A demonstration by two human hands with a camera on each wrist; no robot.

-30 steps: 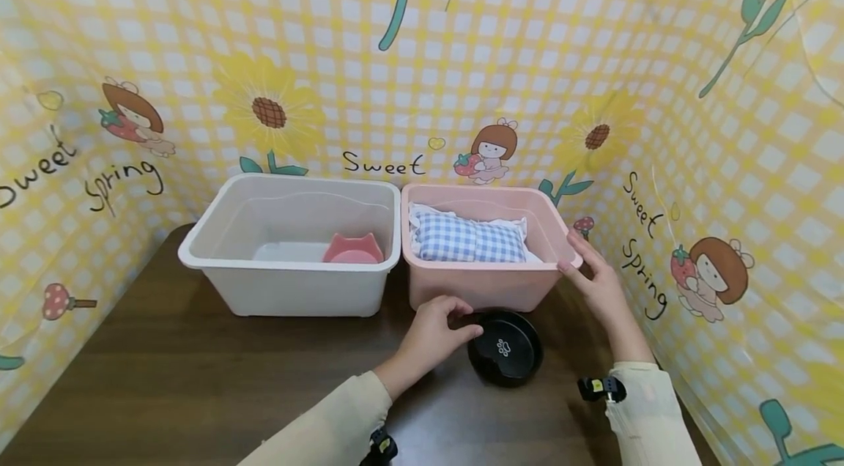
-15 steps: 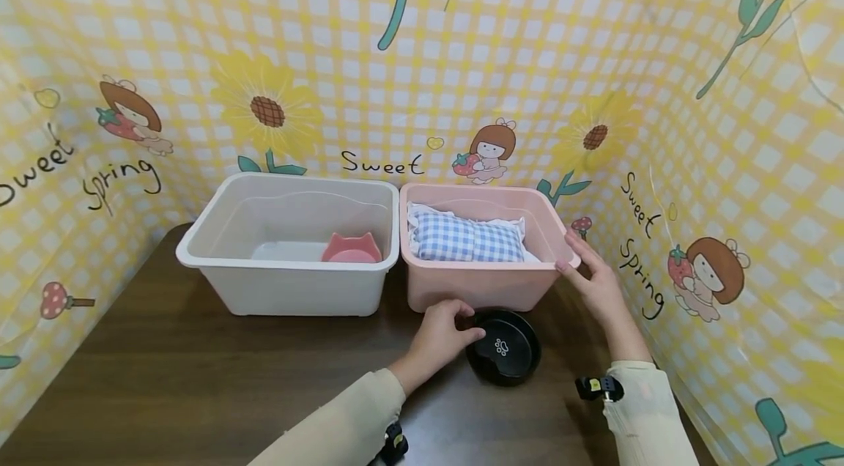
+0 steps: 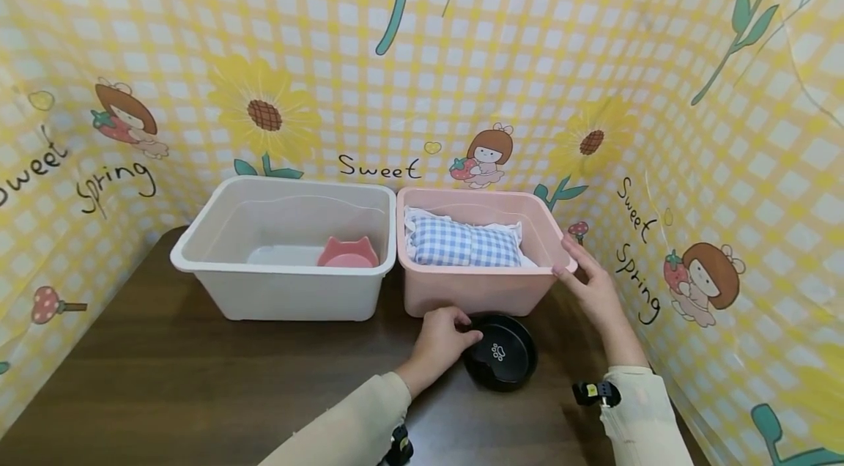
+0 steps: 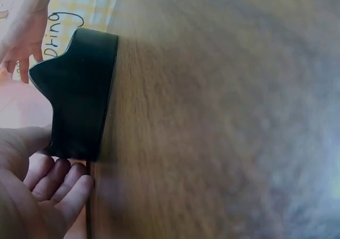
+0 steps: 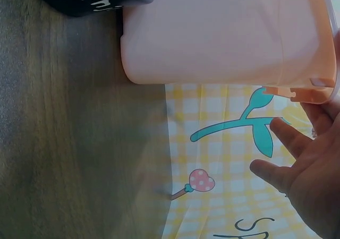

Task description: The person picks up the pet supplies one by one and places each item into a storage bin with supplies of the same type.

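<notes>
A round black pet bowl [image 3: 501, 353] with a white paw print inside and a dipped front rim sits on the table before the pink storage bin [image 3: 478, 291]. My left hand [image 3: 435, 346] holds its left rim, thumb over the edge and fingers by the outer wall. In the left wrist view the thumb passes behind the bowl's edge [image 4: 74, 95]. My right hand [image 3: 593, 291] grips the bin's front right rim corner, while its lower fingers [image 5: 292, 138] are spread outside. A blue-checked cushion with white frills [image 3: 464, 240] lies inside the bin.
A light grey bin [image 3: 297, 294] stands left of the pink one, their rims side by side. Inside it is a pink cat-eared bowl [image 3: 348, 253]. Yellow checked cloth [image 3: 369, 85] hangs around the back and sides of the brown wooden table [image 3: 198, 385].
My left wrist and forearm have shifted a little right, with the fingers staying at the black bowl's rim. My right hand stays on the pink bin's corner. The view has shifted slightly.
</notes>
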